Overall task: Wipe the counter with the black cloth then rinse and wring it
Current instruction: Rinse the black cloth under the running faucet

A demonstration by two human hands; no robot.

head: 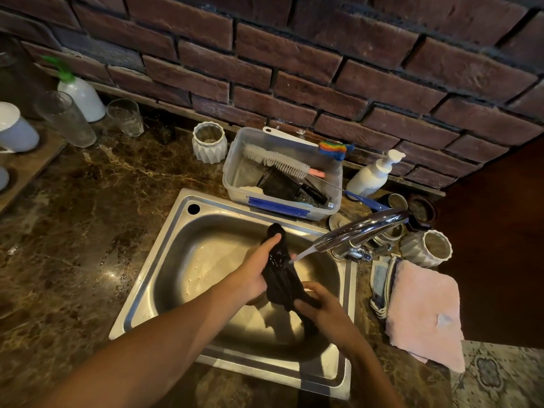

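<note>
**Black cloth held under running tap over the sink**

Both hands were over the steel sink [164,260], which sat at the middle of the marble counter [73,231]. The black cloth [281,278] hung bunched and wet between them, above the basin and not touching its floor as far as could be seen. The left hand [253,275] gripped the cloth's upper part, its fingers wrapped around the fabric and the thumb lying straight along it toward 12 o'clock. The right hand [321,307] clasped the lower part, fingers curled shut around the fabric at about 4 o'clock from the left hand. A thin stream of water [303,254] ran from the chrome tap [362,228] and struck the cloth between the two grips; the tap stood at 3 o'clock of the basin.

At 12 o'clock of the sink, a clear plastic tub [235,169] overlapped the sink's rim, holding a white bottle brush [275,160] and other small tools. A white pump bottle [372,175] stood at 1 o'clock by the brick wall [294,69]. A pink towel [424,313] lay on the counter at 3 o'clock, just beside the sink. Two drinking glasses [66,119] and a white spray bottle [81,95] stood at 10 o'clock, well apart from the sink.
</note>
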